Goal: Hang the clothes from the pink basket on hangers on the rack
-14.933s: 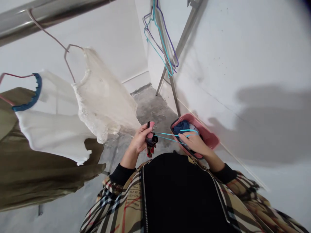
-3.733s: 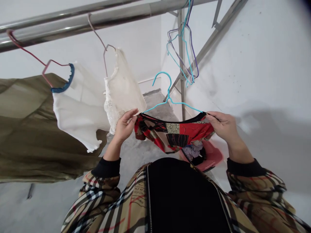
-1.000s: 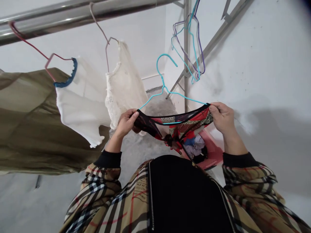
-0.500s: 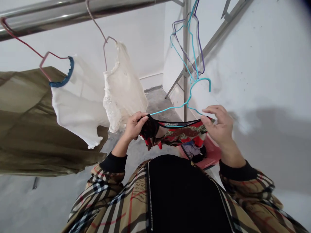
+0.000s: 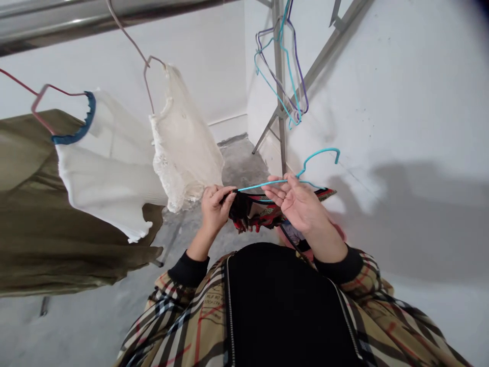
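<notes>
My left hand (image 5: 216, 206) pinches a bunched red-and-black patterned garment (image 5: 263, 214) at its dark neckline, along with one end of a turquoise wire hanger (image 5: 317, 153). The hanger runs right across the neckline, with its hook curving up past my right hand (image 5: 296, 204). That hand is palm-up with fingers spread, touching the hanger wire and gripping nothing. Below it, a pink basket (image 5: 284, 237) holding clothes is mostly hidden by my forearm and the garment.
A steel rail (image 5: 76, 20) holds a white top (image 5: 103, 163), a cream lace top (image 5: 183, 142) and an olive garment (image 5: 46, 239) on the left. Several bare hangers (image 5: 280, 66) hang from a metal rack (image 5: 278, 142) by the white wall, above a concrete floor (image 5: 240, 163).
My right hand has let go of the garment and turned palm-up. The garment is now bunched toward my left hand, and the hanger's hook has swung right and lower.
</notes>
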`<state>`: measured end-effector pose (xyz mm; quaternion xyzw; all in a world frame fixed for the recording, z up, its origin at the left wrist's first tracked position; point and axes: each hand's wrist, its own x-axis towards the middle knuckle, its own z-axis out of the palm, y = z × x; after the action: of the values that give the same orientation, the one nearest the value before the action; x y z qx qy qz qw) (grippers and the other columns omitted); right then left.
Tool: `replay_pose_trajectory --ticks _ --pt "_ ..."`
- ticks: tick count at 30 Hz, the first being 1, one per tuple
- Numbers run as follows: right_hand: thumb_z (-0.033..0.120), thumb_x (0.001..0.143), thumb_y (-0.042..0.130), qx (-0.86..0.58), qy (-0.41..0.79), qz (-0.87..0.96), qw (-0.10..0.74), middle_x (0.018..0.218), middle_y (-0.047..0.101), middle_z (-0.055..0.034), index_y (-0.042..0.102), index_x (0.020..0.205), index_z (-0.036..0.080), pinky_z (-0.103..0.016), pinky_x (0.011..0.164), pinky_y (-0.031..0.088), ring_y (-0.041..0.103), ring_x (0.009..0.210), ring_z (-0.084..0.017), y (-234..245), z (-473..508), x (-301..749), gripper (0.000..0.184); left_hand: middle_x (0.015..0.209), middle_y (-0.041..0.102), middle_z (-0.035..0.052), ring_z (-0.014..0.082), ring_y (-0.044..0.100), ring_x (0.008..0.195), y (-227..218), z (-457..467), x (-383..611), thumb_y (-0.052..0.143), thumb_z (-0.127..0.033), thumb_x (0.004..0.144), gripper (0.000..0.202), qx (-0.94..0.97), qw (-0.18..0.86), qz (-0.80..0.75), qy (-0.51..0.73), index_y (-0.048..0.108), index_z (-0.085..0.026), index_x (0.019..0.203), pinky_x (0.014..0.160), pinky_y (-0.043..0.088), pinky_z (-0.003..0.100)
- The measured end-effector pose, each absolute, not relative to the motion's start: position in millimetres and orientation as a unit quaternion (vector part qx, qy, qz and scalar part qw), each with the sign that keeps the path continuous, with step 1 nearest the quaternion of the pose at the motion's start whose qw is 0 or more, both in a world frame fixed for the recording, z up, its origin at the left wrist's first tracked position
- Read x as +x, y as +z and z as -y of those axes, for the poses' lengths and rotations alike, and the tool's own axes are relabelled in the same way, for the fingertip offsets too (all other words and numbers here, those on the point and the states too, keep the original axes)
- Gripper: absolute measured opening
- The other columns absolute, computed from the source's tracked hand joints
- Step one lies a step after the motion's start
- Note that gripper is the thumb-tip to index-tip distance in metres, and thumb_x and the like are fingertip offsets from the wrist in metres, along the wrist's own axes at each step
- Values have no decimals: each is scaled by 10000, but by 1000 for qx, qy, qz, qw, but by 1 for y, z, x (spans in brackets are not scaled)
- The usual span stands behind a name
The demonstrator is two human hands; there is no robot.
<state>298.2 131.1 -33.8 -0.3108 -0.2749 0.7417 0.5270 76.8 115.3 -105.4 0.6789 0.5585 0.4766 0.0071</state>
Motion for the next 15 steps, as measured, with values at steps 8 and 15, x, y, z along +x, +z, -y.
replay_pose_trajectory --ticks 8,15 --pt "433 718 806 -325 725 264 546 929 756 15 605 809 229 -311 833 598 732 856 -163 -56 -116 284 300 931 596 94 274 547 931 -126 -101 105 755 -534 691 457 560 -102 -701 429 575 -193 936 903 367 440" --pt "435 749 774 -351 680 277 581 958 742 23 573 834 239 -292 802 601 729 855 -153 -66 -111 283 293 921 609 68 197 601 840 -137 -109 113 589 -237 845 123 570 36 -670 474 602 -202 962 769 457 315"
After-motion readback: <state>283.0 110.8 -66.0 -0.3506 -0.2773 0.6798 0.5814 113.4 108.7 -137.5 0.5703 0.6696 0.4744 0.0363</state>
